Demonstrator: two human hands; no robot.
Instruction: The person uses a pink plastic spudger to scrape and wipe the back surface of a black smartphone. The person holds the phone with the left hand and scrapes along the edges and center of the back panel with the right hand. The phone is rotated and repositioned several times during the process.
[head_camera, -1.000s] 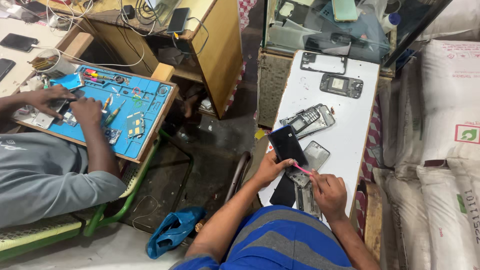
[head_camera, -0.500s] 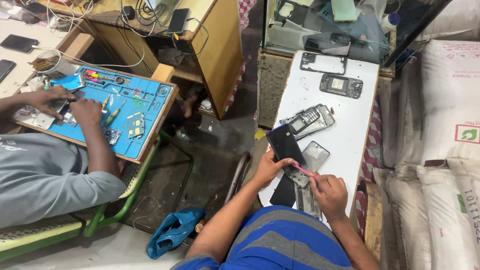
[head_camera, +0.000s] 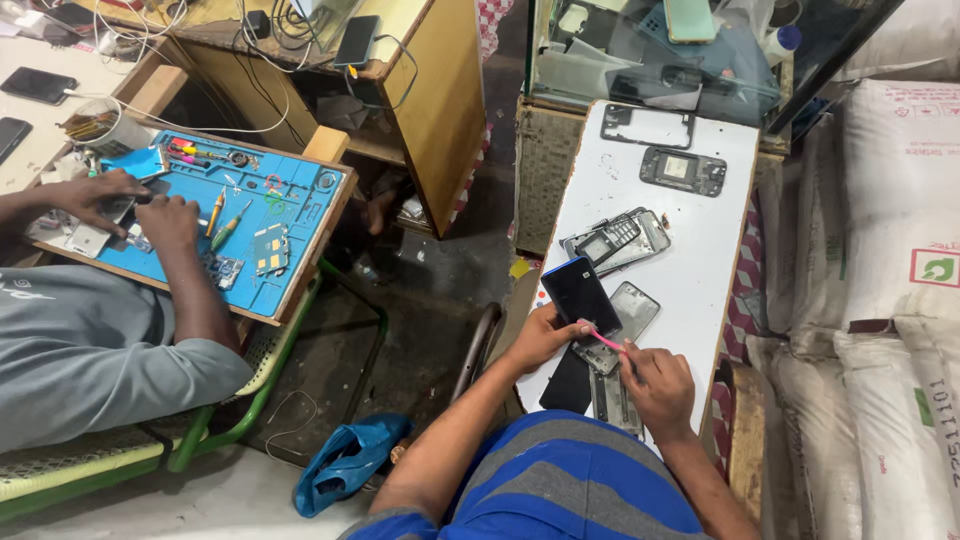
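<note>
Little has moved since the earlier frames: the dark phone (head_camera: 578, 293) sits at the same tilt over the white table (head_camera: 700, 250), and both hands hold their places. The left hand (head_camera: 545, 338) is closed around the phone's lower edge, propping it up off the table with its screen facing upward. The right hand (head_camera: 655, 385) pinches a thin pink tool (head_camera: 603, 338) between fingertips, its tip touching the phone's lower right corner, just beside the left thumb. A silver phone frame (head_camera: 632, 310) lies directly under and behind the phone. Further up the table rest a pile of opened handsets (head_camera: 615, 240) and two bare housings. At left, another person's hands (head_camera: 130, 205) work over a blue mat (head_camera: 290, 215).
</note>
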